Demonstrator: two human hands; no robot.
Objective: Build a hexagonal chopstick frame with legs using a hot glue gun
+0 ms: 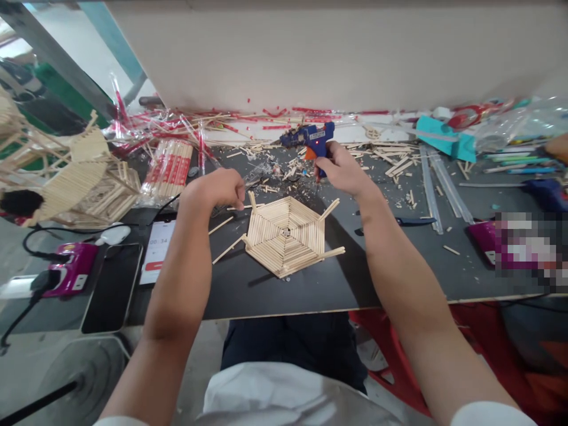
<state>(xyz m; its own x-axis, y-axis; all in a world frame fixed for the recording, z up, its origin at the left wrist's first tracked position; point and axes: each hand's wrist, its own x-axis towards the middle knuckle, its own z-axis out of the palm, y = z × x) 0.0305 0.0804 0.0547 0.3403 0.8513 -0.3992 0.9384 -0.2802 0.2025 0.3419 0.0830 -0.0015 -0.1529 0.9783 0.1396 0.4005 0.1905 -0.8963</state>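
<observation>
My right hand (pixel 339 168) grips the handle of a blue hot glue gun (pixel 315 137), its nozzle pointing left above the back of the table. Below it lies a six-sided panel of wooden sticks (pixel 284 236) arranged in rings around a small central hole. Short sticks jut up and outward at several of its corners. Just beyond the panel's upper left corner hovers my left hand (pixel 217 188), its fingers curled down and closed; what they hold, if anything, is hidden. Two loose sticks (pixel 228 248) lie left of the panel, one reaching its left corner.
Stick offcuts (pixel 399 163) and red wrappers (pixel 222 123) litter the back. Packed sticks (pixel 168 165) and a stick-built model (pixel 84 177) stand left. Two phones (pixel 112 287) and a magenta power strip (pixel 73 269) lie front left. Clear glue sticks (pixel 444 186) lie right.
</observation>
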